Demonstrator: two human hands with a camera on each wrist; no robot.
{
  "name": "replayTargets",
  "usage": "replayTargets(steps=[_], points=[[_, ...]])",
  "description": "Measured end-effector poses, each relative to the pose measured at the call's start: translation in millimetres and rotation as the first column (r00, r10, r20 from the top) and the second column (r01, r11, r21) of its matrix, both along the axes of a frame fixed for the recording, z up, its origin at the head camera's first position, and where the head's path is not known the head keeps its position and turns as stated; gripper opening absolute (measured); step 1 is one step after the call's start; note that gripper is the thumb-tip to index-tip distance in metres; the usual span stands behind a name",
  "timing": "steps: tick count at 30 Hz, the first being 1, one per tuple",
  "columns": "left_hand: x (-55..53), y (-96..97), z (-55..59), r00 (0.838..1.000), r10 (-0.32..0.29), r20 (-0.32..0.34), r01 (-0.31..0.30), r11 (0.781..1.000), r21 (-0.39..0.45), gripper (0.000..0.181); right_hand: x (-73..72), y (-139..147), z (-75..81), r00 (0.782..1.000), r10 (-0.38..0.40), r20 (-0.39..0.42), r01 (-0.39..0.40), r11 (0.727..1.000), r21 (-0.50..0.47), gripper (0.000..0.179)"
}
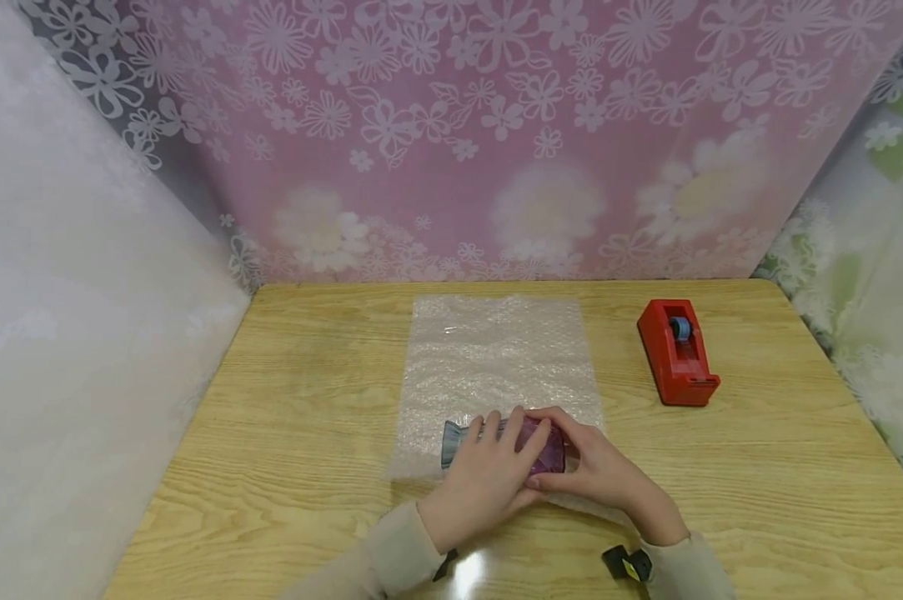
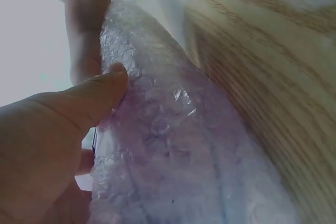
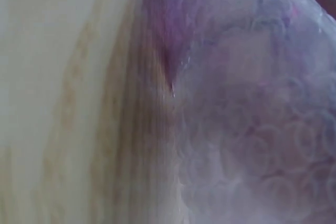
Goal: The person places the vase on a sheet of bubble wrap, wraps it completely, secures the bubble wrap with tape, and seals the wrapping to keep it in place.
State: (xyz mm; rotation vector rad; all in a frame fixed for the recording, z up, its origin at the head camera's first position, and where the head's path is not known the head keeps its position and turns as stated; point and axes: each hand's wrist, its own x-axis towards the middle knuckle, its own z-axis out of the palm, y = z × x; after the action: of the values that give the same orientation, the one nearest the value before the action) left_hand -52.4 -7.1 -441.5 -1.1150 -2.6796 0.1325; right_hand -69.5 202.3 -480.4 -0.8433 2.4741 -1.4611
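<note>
A glass vase, purple at its right end and blue-grey at its flared left end, lies on its side at the near edge of a bubble wrap sheet. My left hand grips it from above, fingers spread over its top. In the left wrist view the left thumb presses the bubble wrap against the vase's near side. At the purple end my right hand holds the vase between thumb and fingers. Purple shows through the bubble wrap in the right wrist view.
A red tape dispenser with a roll of tape stands at the right of the wooden table. Behind the table hangs a pink flowered curtain, with pale sheets at both sides.
</note>
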Motion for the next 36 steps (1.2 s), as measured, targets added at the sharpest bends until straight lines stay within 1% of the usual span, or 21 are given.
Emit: replayTargets(steps=[5,11,13,15,19,21,22,25,28,32,36], points=[[-4.5,-1.2,-0.2,1.0,-0.029,-0.011,0.03,0.998,0.051,0.087,-0.4,0,-0.8,1.0,0.02,0.016,-0.019,0.999,-0.037,0.068],[-6.1,-1.4,1.6,0.999,-0.051,-0.005,0.051,0.996,0.07,0.082,0.5,1,2.5,1.0,0.01,0.012,-0.01,1.0,-0.002,0.071],[-6.5,-1.0,2.1,0.999,-0.053,-0.007,0.054,0.996,0.07,0.081,1.9,1,5.9,1.0,-0.004,-0.005,0.004,0.999,0.035,0.072],[-7.0,-0.9,2.1,0.998,-0.057,-0.019,0.058,0.996,0.067,0.08,4.8,1,11.1,0.999,-0.039,-0.028,0.041,0.995,0.096,0.074],[-8.6,-1.0,1.2,0.996,-0.068,-0.05,0.071,0.995,0.068,0.077,14.2,1,23.5,0.991,-0.106,-0.08,0.12,0.97,0.212,0.082],[-9.7,-1.2,1.5,0.996,-0.071,-0.053,0.074,0.995,0.064,0.075,19.3,-1,28.4,0.988,-0.116,-0.103,0.138,0.962,0.235,0.089],[-10.2,-1.1,1.8,0.996,-0.071,-0.05,0.074,0.995,0.06,0.074,22.3,-2,30.4,0.985,-0.112,-0.129,0.141,0.958,0.249,0.093],[-11.3,-0.9,3.9,0.997,-0.07,-0.03,0.071,0.997,0.039,0.074,31.3,-7,33.8,0.969,-0.083,-0.233,0.152,0.944,0.293,0.106],[-11.5,-0.5,6.4,0.998,-0.067,-0.013,0.067,0.998,0.015,0.075,40.2,-13,34.1,0.941,-0.063,-0.332,0.178,0.927,0.331,0.115],[-11.9,-0.6,8.2,0.998,-0.066,0.003,0.066,0.998,-0.008,0.073,47.3,-17,32.4,0.908,-0.085,-0.41,0.234,0.915,0.328,0.115],[-13.2,-1.0,8.6,0.997,-0.063,0.037,0.064,0.998,-0.006,0.071,47.0,-19,28.1,0.867,-0.114,-0.485,0.283,0.914,0.292,0.11]])
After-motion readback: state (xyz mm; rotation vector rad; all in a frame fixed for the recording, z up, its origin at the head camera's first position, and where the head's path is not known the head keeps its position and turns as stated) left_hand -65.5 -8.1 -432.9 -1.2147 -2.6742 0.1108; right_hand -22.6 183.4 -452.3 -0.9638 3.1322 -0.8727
